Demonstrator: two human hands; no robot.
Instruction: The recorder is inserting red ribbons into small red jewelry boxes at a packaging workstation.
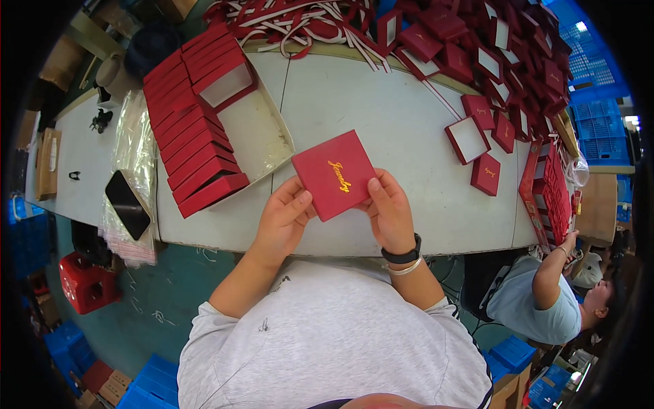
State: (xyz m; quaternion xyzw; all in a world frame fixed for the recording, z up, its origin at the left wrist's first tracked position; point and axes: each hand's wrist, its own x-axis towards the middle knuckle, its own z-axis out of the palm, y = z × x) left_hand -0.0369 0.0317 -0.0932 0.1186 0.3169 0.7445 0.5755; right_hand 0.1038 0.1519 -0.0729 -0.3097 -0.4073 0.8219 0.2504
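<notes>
Between both hands I hold a square red jewelry box (335,178) with gold lettering on its top, tilted over the near part of the table. My left hand (285,213) grips its lower left side, thumb along the edge. My right hand (388,211) pinches its right side, thumb on the top face; a dark band circles that wrist. Fingers beneath the box are hidden. Left of it lies a shallow white-lined tray (262,140), partly filled with rows of red boxes (194,146) packed on edge.
A heap of red box parts (501,51) covers the back right, with a white-lined open box piece (467,140) nearer. Red and white ribbons (300,20) lie at the back. A phone (127,204) rests on plastic bags at left. A co-worker (545,296) sits at right.
</notes>
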